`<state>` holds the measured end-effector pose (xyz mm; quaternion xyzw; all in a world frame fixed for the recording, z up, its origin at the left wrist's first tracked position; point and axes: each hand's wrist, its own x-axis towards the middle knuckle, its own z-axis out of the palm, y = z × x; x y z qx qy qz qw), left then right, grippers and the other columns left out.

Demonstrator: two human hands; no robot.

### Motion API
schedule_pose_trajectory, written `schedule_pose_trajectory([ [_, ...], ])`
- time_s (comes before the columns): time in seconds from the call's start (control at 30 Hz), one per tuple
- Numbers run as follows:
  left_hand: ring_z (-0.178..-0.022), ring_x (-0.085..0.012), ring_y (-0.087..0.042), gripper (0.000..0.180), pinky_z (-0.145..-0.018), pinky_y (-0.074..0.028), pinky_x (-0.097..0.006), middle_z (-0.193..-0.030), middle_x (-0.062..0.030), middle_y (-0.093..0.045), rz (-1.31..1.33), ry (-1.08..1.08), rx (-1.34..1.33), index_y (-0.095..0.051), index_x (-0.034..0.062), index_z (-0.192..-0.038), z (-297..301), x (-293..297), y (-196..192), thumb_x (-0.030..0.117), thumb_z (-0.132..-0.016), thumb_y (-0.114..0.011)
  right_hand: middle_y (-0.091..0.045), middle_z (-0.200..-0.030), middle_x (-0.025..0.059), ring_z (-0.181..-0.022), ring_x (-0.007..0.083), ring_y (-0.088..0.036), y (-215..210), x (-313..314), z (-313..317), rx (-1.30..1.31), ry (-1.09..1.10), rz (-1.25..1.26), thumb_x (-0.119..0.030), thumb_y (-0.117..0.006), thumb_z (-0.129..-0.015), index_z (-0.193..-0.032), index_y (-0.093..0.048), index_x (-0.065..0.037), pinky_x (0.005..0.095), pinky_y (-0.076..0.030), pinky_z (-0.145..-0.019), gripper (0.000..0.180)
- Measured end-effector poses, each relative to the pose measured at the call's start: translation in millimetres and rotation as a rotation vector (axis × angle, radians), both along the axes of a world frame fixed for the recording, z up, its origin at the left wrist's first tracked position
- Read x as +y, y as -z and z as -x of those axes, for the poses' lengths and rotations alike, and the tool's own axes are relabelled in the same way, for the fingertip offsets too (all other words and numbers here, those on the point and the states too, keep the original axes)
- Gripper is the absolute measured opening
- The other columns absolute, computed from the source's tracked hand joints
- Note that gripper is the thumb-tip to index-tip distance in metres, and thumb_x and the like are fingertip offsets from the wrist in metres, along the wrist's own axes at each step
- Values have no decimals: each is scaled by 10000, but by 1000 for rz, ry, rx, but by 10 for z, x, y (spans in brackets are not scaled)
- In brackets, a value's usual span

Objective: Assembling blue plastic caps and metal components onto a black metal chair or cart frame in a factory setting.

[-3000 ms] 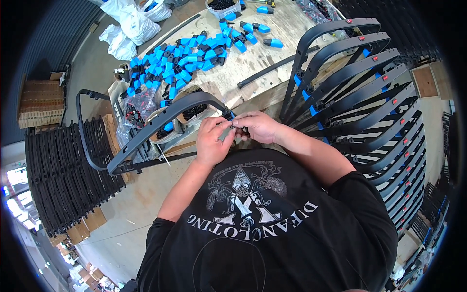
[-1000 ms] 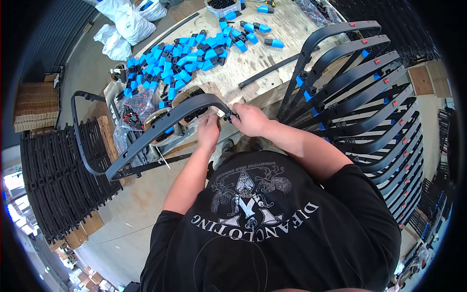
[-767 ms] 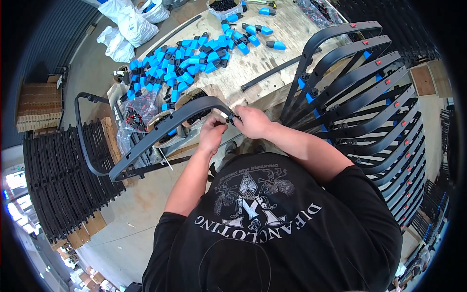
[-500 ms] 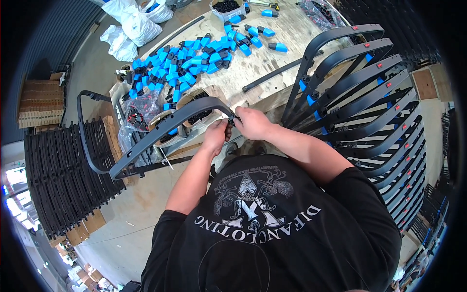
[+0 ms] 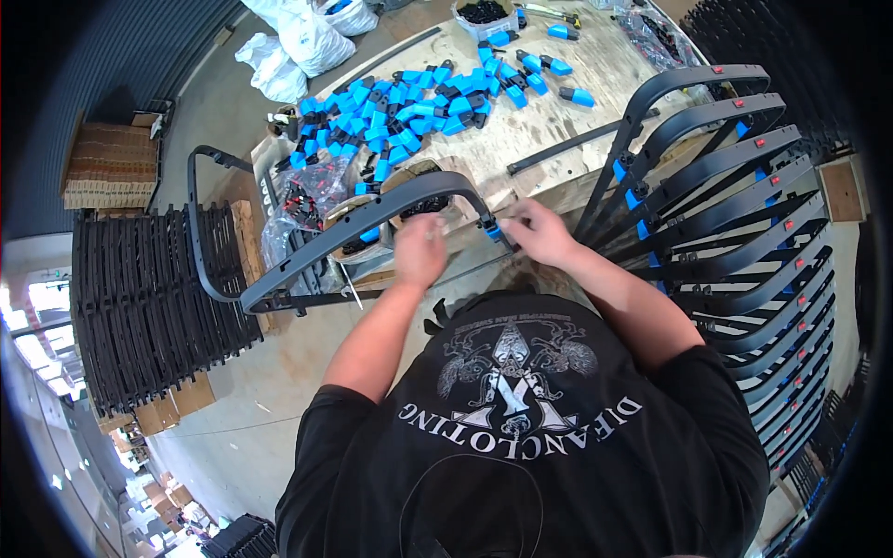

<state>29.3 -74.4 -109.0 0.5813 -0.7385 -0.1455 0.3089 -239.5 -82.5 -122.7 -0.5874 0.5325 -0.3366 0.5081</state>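
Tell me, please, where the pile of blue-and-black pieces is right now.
The pile lies on the wooden table, upper left of centre in the head view, beyond the curved black frame and the left hand.

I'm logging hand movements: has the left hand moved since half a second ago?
Yes: the left hand has moved left, away from the straight black bar on the table.
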Motion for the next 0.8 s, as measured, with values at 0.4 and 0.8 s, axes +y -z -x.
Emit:
schedule_pose_trajectory([
  [0.4,-1186,-370,-628,452,-1004,-497,-466,-1294,-183,-659,-615,-177,-468,-683,133,-1253,-1665,-579,313,305,-836,-652,-665,-830,64,-764,174,-600,444,1435,730,200,427,-631,-268,-714,-889,-984,-684,2,342,-497,-707,287],
  [0.8,-1073,-408,-659,375,-920,-531,-491,-1131,-229,-685,-196,-55,-175,-625,54,-1221,-2276,-7,-82,287,-927,-637,-656,-848,54,-729,157,-592,-105,1679,-1824,-83,223,-575,-335,-687,-941,-1017,-685,-29,332,-469,-642,315],
])
